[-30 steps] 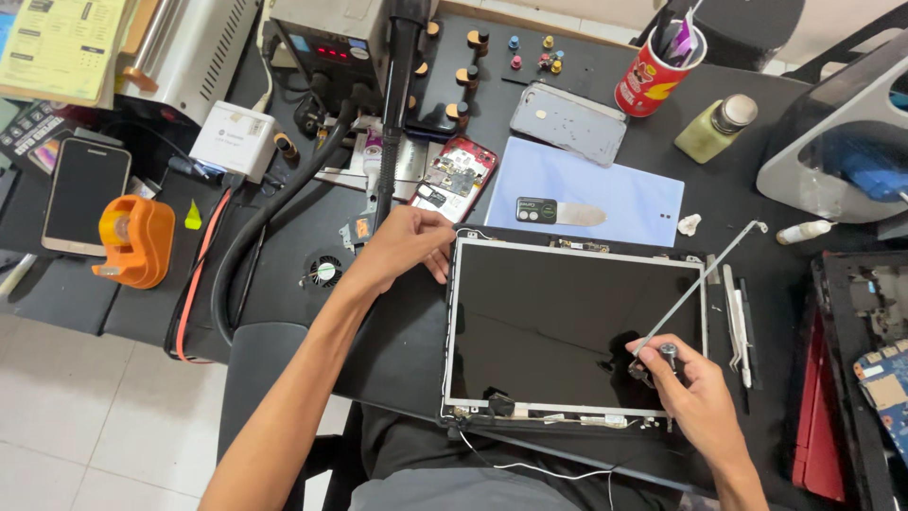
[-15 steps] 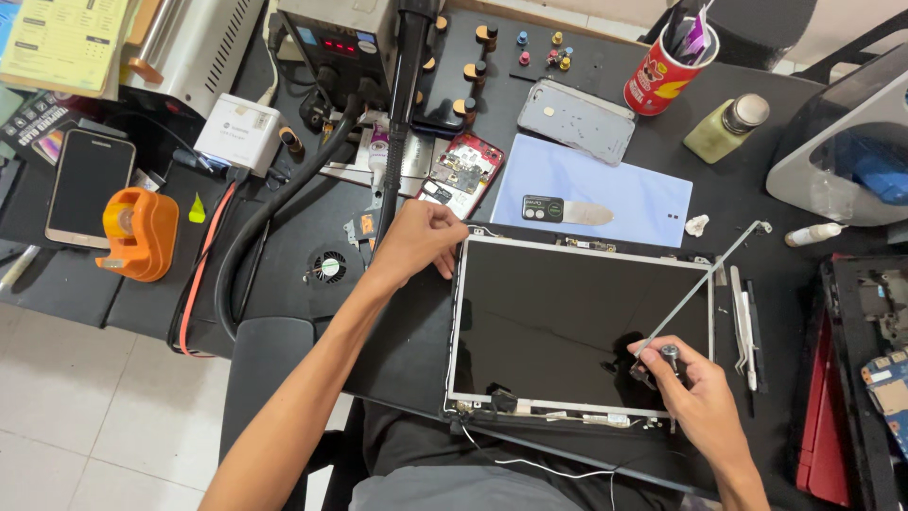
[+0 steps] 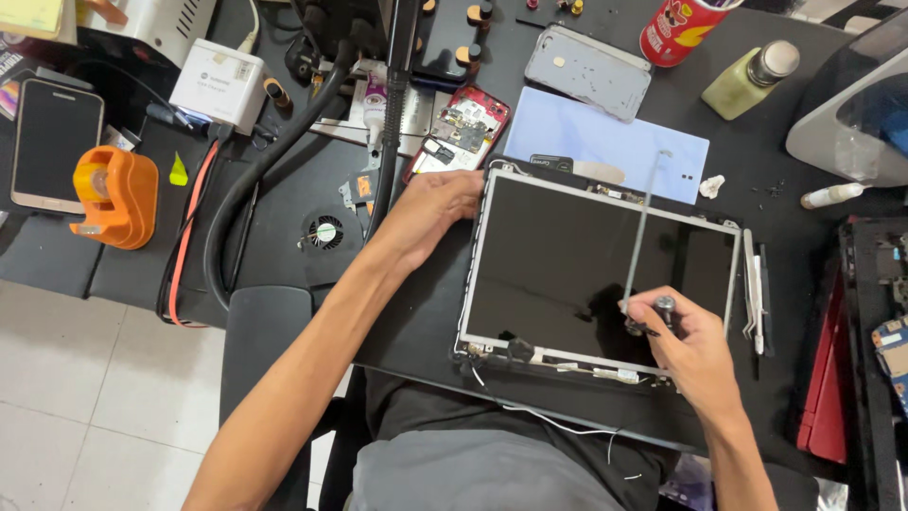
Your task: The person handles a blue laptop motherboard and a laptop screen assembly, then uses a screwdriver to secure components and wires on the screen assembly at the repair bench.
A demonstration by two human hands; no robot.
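A bare laptop screen panel (image 3: 558,265) in a silver frame lies flat on the black table in front of me. My left hand (image 3: 430,213) grips its upper left corner, fingers curled over the edge. At the panel's lower right, my right hand (image 3: 689,343) is closed around a small screwdriver (image 3: 663,306) with a round metal cap. A thin metal strip (image 3: 643,222) rises from beside that hand and stretches up across the dark screen. Loose white wires (image 3: 544,414) hang from the panel's bottom edge toward my lap.
Behind the panel lie a pale blue mat (image 3: 605,142), an opened red phone (image 3: 459,128) and a grey phone back cover (image 3: 586,61). A black hose (image 3: 255,180), small fan (image 3: 324,232) and orange tape dispenser (image 3: 113,194) sit left. Tweezers (image 3: 752,284) lie right of the panel.
The thin metal strip has swung from the panel's right side to lie across the screen. My right hand shifted slightly inward. My left hand stays on the upper left corner.
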